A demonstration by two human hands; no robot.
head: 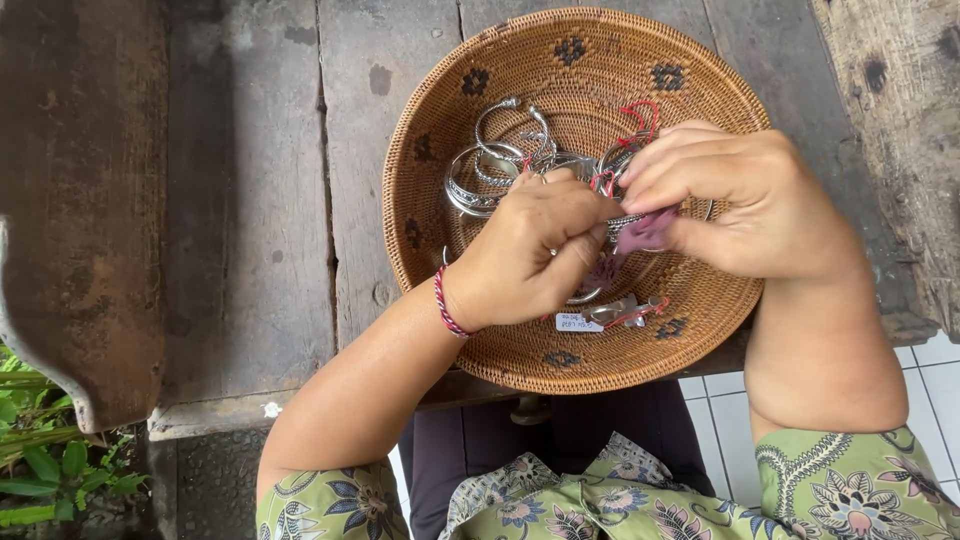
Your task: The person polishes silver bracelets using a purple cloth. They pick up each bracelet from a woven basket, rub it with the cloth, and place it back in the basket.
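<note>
A small silver piece sits pinched between both sets of fingertips, level over the woven basket, wrapped partly in a pinkish-purple cloth that bunches beneath it, red thread trailing just beside it.

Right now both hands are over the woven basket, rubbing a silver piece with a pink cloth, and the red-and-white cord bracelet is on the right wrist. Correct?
Not quite. The cord bracelet is on the left wrist, as the head view shows. The rest holds: left hand and right hand work over the woven basket, holding a silver piece against a pink cloth.
</note>
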